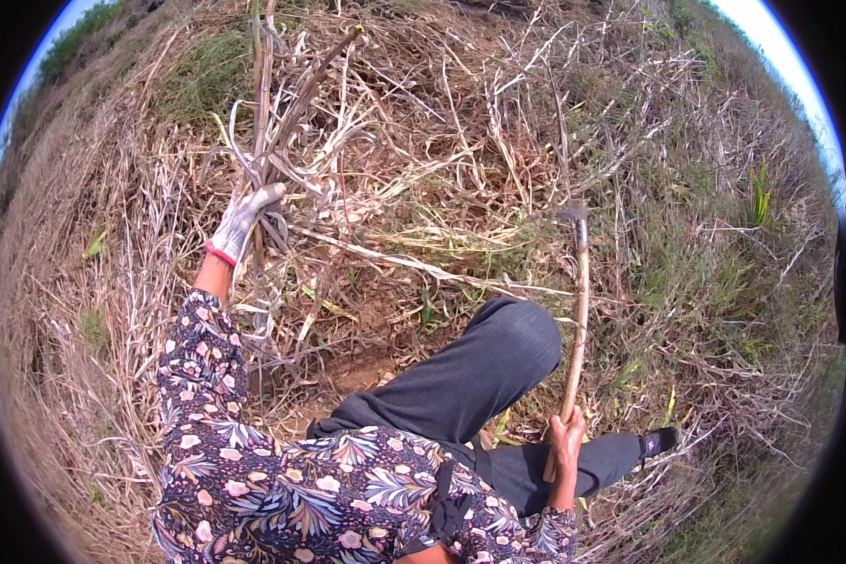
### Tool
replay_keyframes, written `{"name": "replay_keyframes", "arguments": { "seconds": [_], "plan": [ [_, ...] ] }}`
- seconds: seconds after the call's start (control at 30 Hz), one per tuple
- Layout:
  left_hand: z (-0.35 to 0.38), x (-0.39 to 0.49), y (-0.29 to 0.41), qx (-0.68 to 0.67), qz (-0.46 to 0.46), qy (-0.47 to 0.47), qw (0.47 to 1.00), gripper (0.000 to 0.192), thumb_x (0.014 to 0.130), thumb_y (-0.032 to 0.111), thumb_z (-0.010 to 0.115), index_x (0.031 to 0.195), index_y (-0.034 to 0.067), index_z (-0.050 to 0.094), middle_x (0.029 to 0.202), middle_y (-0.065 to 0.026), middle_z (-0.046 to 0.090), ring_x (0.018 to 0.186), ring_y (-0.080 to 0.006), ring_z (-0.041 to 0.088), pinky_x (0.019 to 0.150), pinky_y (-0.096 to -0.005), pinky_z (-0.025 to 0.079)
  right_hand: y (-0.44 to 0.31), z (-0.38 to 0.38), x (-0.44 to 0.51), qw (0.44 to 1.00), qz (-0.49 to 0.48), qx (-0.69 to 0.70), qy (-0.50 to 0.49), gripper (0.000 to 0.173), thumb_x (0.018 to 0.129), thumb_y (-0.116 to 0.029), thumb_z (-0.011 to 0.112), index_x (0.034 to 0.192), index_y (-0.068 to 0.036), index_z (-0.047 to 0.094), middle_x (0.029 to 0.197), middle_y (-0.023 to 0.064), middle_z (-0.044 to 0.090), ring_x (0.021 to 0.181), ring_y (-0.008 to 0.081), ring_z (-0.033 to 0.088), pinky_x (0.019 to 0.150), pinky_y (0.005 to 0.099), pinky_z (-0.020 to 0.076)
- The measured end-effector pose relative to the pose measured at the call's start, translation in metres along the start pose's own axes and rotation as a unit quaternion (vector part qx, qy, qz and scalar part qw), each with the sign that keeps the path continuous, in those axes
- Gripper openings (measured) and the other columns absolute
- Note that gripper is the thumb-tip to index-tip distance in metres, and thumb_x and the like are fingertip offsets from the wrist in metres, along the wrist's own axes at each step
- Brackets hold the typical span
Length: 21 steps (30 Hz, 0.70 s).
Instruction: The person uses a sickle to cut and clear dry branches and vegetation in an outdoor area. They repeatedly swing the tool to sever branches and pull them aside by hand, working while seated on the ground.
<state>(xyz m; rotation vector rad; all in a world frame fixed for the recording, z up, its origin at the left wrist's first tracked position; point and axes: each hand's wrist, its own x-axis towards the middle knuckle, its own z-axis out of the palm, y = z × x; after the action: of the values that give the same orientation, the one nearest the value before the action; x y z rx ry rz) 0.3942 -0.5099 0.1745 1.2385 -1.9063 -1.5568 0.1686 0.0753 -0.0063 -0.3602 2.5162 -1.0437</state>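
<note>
My left hand, in a pale knit glove with a red cuff, is closed around a bundle of dry plant stalks. The stalks stand roughly upright in my grip, with curled dry leaves hanging about them. My bare right hand grips the lower part of the wooden handle of a hand tool. The tool points away from me, and its small metal head lies crosswise at the far end, slightly blurred. Whether it is a sickle or a small hoe I cannot tell.
Dry grass and fallen stalks cover the slope around me. Brown soil shows by my bent knee. My other leg stretches right, ending in a dark shoe. Green plants grow at the right, and brush at the upper left.
</note>
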Motion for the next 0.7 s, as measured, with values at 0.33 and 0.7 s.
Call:
{"name": "replay_keyframes", "arguments": {
  "seconds": [0.33, 0.7],
  "plan": [
    [-0.003, 0.004, -0.004, 0.038, -0.018, 0.015, 0.999, 0.051, 0.083, 0.039, 0.06, 0.12, 0.004, 0.057, 0.112, -0.0048, 0.061, 0.103, -0.0158, 0.054, 0.089, -0.0298, 0.042, -0.063, -0.011, 0.025, 0.993, -0.023, 0.06, 0.102, 0.021, 0.075, -0.009, 0.06, 0.089, 0.001, 0.048, 0.065, 0.0132, 0.054, 0.055, 0.0215, 0.054, 0.054, 0.0365, 0.0448],
    [-0.003, -0.056, 0.056, -0.116, 0.008, 0.05, 0.992, 0.038, 0.082, 0.037, 0.062, 0.104, 0.006, 0.06, 0.069, -0.0031, 0.056, 0.052, -0.0157, 0.057, 0.047, -0.0282, 0.049, -0.116, 0.063, 0.142, 0.994, -0.094, 0.037, -0.046, 0.023, 0.078, -0.014, 0.062, 0.09, 0.001, 0.049, 0.071, 0.0212, 0.058, 0.064, 0.0326, 0.057, 0.058, 0.0427, 0.0444]
  ]
}}
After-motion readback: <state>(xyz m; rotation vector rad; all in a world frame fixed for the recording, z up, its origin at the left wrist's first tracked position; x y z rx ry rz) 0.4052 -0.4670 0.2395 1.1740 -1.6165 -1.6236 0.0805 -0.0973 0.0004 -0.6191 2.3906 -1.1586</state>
